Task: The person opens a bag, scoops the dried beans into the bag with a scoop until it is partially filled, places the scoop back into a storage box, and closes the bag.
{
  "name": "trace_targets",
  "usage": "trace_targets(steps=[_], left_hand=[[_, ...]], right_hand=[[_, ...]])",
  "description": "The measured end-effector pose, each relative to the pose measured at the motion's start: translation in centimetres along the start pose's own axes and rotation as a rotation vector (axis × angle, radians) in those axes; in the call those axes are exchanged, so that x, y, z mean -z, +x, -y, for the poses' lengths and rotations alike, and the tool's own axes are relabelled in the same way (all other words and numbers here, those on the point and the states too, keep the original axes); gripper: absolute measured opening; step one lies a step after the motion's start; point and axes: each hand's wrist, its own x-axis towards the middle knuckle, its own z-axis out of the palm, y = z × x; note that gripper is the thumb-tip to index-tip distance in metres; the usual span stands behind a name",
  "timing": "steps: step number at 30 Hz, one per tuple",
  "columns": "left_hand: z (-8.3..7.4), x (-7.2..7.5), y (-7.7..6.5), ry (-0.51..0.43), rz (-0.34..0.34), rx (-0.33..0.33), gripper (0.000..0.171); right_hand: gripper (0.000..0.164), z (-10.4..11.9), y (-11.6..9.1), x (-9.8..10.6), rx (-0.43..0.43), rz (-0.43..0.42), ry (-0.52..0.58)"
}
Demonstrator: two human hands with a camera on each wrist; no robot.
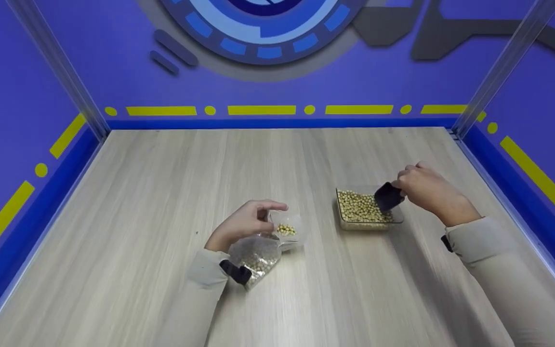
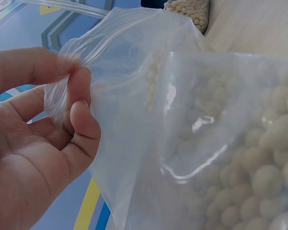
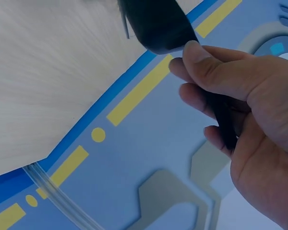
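Note:
Between its thumb and fingers my left hand (image 1: 244,222) pinches the rim of a clear plastic zip bag (image 2: 117,91). The bag's mouth gapes, showing several round yellowish beans (image 1: 285,229) inside, and more beans press against its lower part near the wrist. To the right stands a clear rectangular container (image 1: 366,226), filled with the same kind of beans (image 1: 357,206). Over its right side my right hand (image 1: 429,193) grips the handle of a black scoop (image 1: 389,196). The scoop's blade tilts down to the beans; its handle runs under the curled fingers in the right wrist view.
Both hands work over a light wood-grain table (image 1: 171,183). Blue panels with yellow marks (image 1: 261,110) enclose its back and sides, with metal posts at the rear corners. A small dark speck (image 1: 197,233) lies left of the left hand.

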Motion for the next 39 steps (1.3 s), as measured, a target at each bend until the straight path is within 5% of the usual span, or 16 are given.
trace_targets(steps=[7,16,26,31,39], left_hand=[[0.4,0.0,0.1,-0.006,0.004,0.0,0.053],[0.3,-0.1,0.0,0.015,0.005,-0.009,0.053],[0.2,0.0,0.2,-0.025,0.016,0.001,0.055],[0.3,0.0,0.1,-0.038,0.02,0.007,0.055],[0.4,0.0,0.2,-0.04,0.02,0.012,0.055]], right_hand=[[0.013,0.6,0.3,-0.7,-0.007,-0.023,-0.014],[0.012,0.5,0.6,-1.5,-0.047,0.028,0.1],[0.022,-1.2,-0.1,-2.5,-0.111,0.12,0.384],[0.029,-1.8,-0.6,-3.5,-0.115,0.109,0.503],[0.029,-2.0,-0.6,-4.6,-0.075,0.045,0.514]])
